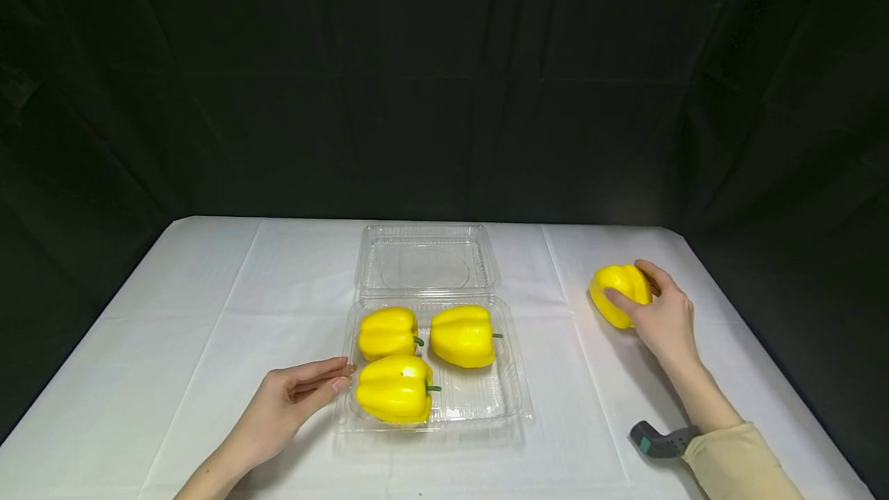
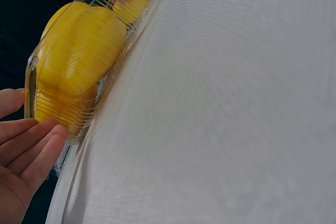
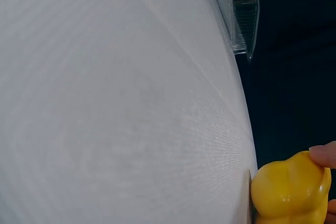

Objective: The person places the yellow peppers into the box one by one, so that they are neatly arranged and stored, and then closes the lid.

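Observation:
A clear plastic clamshell container (image 1: 472, 400) lies with its lid (image 1: 424, 253) folded back behind it. Three yellow bell peppers with green stems sit in its base: one at back left (image 1: 387, 332), one at back right (image 1: 464, 336), one at front left (image 1: 396, 390). At the base's left rim, my left hand (image 1: 281, 411) holds the edge between thumb and fingers; its fingers (image 2: 39, 148) touch the ribbed side wall. Far to the right, my right hand (image 1: 667, 319) grips another yellow bell pepper (image 1: 618, 292) from its right side. Whether this pepper touches the table cannot be told.
A white cloth covers the table (image 1: 229, 315). Black curtains (image 1: 430, 83) hang behind it and at both sides. A dark grey band with a protruding piece (image 1: 663, 442) is worn on the right wrist, by the beige sleeve (image 1: 739, 461).

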The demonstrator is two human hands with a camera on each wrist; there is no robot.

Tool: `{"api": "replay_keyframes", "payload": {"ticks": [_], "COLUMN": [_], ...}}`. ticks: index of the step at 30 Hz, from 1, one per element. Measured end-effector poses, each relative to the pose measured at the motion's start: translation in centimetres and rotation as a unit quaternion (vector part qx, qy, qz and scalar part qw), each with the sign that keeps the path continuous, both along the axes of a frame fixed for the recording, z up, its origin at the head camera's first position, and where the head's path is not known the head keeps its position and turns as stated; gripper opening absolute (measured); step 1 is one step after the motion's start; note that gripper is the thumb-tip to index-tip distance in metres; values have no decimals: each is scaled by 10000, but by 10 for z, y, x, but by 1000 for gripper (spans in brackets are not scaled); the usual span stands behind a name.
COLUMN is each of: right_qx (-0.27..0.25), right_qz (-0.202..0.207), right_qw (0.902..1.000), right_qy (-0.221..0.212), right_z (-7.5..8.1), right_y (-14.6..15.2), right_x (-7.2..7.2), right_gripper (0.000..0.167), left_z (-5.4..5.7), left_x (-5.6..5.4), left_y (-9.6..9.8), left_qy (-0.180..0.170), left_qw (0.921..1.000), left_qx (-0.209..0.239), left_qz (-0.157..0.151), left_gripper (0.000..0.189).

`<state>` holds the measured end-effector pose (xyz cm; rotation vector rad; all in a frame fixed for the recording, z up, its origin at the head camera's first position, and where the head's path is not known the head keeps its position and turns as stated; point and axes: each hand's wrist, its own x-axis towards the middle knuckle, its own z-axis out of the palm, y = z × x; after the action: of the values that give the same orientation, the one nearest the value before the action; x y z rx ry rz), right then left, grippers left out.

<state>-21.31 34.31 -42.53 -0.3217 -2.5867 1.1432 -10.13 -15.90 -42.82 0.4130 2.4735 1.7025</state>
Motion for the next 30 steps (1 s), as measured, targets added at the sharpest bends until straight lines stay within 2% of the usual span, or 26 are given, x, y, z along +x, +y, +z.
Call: {"api": "replay_keyframes", "payload": {"ticks": [10, 16, 19, 24, 30], "right_qx": [143, 373, 337, -13, -280], "right_qz": [-237, -396, -387, -277, -36], "right_qw": [9996, 9984, 9986, 9994, 9945], "right_qy": [-79, 127, 135, -227, -1009], "right_z": [-2, -13, -11, 2, 5], "right_y": [0, 9, 9, 3, 3], "right_x": [-3, -9, -7, -1, -2], "right_gripper": [79, 80, 77, 77, 94], "left_z": [-1, -1, -1, -1, -1], "left_x": [-1, -2, -1, 0, -1], "left_y": [0, 0, 1, 1, 0], "left_qy": [-120, -173, -124, -110, -177], "left_qw": [9998, 9996, 9998, 9998, 9996], "left_qx": [-72, -107, -86, -67, -93], "left_qz": [113, 183, 151, 133, 188], "left_gripper": [45, 44, 44, 44, 45]}}
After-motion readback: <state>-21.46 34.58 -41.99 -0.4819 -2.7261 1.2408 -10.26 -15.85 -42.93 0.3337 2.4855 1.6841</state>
